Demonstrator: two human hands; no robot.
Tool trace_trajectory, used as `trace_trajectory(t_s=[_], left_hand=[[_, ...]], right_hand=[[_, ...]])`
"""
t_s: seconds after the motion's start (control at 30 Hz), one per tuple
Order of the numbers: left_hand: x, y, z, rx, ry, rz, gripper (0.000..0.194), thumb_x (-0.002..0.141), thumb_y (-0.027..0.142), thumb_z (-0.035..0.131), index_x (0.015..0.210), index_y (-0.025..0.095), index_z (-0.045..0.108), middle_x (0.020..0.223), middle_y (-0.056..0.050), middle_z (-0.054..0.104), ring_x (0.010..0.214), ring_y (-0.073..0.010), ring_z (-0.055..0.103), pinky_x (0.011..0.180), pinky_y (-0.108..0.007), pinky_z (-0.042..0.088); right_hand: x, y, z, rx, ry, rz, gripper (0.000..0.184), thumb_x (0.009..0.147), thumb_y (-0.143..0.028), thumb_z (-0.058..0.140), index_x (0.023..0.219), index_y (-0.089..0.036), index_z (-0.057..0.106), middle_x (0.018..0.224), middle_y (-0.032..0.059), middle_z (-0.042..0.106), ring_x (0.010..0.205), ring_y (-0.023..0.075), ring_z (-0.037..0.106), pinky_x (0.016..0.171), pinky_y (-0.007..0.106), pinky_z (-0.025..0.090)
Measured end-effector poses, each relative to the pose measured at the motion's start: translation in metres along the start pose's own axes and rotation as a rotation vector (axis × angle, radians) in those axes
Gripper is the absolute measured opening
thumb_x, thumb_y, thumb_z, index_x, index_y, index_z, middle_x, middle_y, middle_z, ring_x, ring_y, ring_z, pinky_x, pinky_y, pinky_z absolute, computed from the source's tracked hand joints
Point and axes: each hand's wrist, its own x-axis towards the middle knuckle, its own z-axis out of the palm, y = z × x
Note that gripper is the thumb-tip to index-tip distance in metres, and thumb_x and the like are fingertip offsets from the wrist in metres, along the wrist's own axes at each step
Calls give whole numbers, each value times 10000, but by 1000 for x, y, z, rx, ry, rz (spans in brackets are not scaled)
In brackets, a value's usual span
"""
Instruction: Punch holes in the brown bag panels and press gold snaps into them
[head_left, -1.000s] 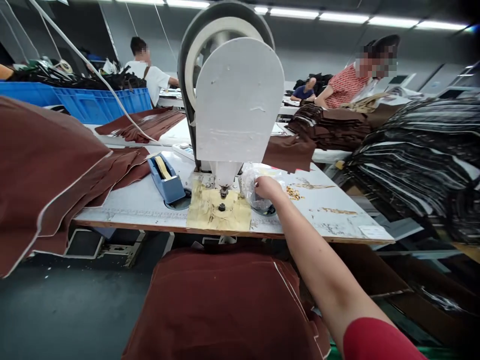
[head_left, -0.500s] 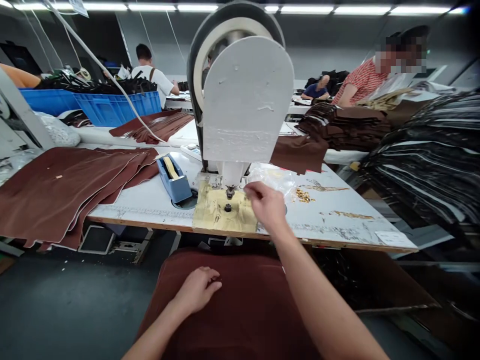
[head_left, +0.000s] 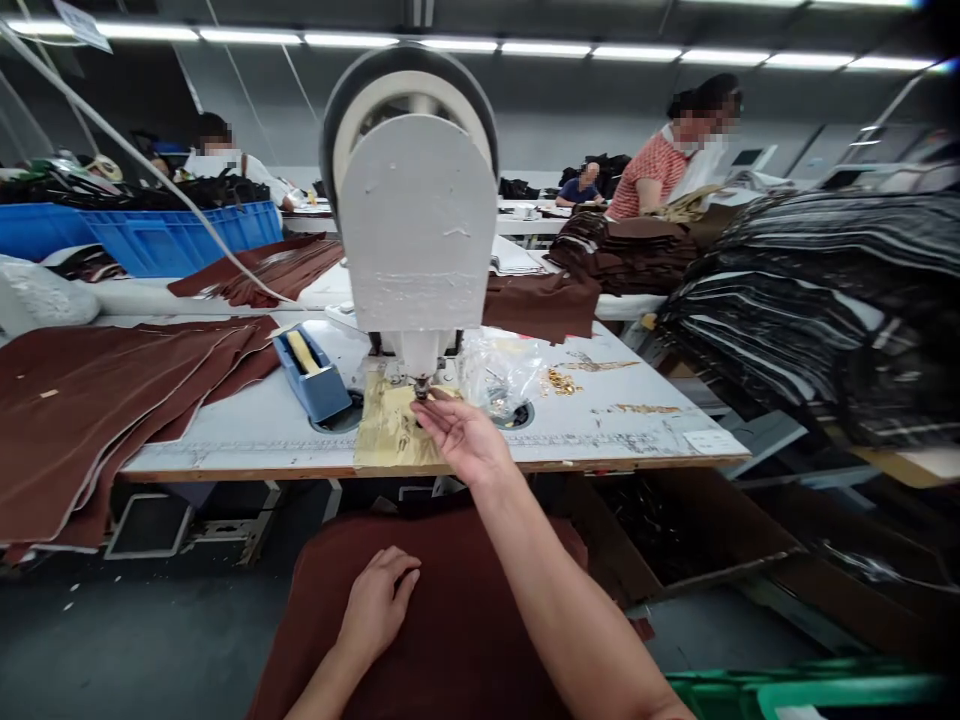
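My right hand (head_left: 472,445), palm turned upward, reaches to the small metal press head (head_left: 422,388) of the grey machine (head_left: 420,230). Its fingertips are pinched together right at that head; whatever may be between them is too small to make out. Beneath is the machine's base, covered in yellowish tape (head_left: 381,435). On my lap lies a large piece of brown material (head_left: 457,640). My left hand (head_left: 377,600) rests on it, fingers loosely extended and holding nothing. Small gold metal pieces (head_left: 559,382) are scattered on the white tabletop (head_left: 630,375), beside a clear plastic bag (head_left: 501,362).
A blue tape dispenser (head_left: 315,385) stands left of the machine. Brown cut pieces (head_left: 112,400) overhang the table's left end. At right rises a tall dark stack of material (head_left: 817,310). A green crate (head_left: 810,690) sits low at right. Other people work in the background.
My right hand has moved left, from beside the machine to its press head, and turned palm up. My left hand stays on the brown material. The view has swung right.
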Motion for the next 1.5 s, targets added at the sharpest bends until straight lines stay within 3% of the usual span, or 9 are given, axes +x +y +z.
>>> trace_trajectory(t_s=[0.13,0.23,0.4,0.53,0.83,1.03,1.13,1.27,1.5], left_hand=[[2,-5,4,13,-23,-6,350,1006,386,382,1042,261,707,1067,-53,687,1043,-243,627,919,-370,492],[4,-11,6,28,-28,-20,364,1007,423,374,1048,276,705,1102,-45,686,1073,-243,624,908,-356,503],[15,-14,-3,163,-17,-25,386,1007,410,352,1106,256,692,1181,-68,660,1122,-265,592,989,-413,456],[37,-6,-16,308,-161,-21,283,950,371,474,1057,234,698,1107,-81,669,1097,-293,578,964,-445,408],[65,6,-34,92,-507,-17,194,870,336,539,795,192,646,856,-47,665,803,-202,573,722,-279,366],[60,3,-59,-188,-616,-66,429,914,525,457,784,149,619,737,-10,590,682,-146,487,647,-238,357],[57,16,-77,-316,-638,-31,445,894,547,503,796,133,632,726,1,562,668,-126,445,642,-231,352],[50,36,-95,-333,-600,9,420,879,513,558,799,116,674,691,9,537,657,-116,409,631,-233,332],[35,60,-111,-311,-542,-25,380,891,456,562,835,116,721,688,7,556,653,-114,423,617,-226,329]], right_hand=[[-6,1,-7,-51,-69,-55,206,813,-134,654,1018,-156,667,942,72,767,941,170,738,809,232,598],[-4,-31,-37,-680,-155,-230,260,838,-300,703,1082,-211,712,1046,57,754,890,214,735,766,324,599],[13,-128,-117,-1785,619,-624,255,931,-325,551,1073,-253,750,1025,70,755,963,277,682,865,396,500],[36,-165,-159,-1908,662,-495,183,838,-291,649,966,-238,769,985,85,754,951,295,669,797,362,478],[44,-160,-179,-1876,668,-554,209,882,-288,569,999,-199,717,1015,123,729,971,294,651,876,410,476],[-9,-99,-161,-1086,283,-703,254,850,-335,662,1052,-185,695,900,66,701,730,198,666,684,350,580],[-61,-34,-137,-1097,-57,-473,261,851,-357,715,1069,-214,729,813,35,707,658,179,660,662,341,581],[-99,40,-123,-1298,-425,-524,201,961,-290,593,1060,-258,765,988,62,734,882,211,687,812,359,562],[-107,73,-124,-1289,-449,-584,85,943,-291,646,961,-261,724,937,37,724,875,206,674,834,340,543]])
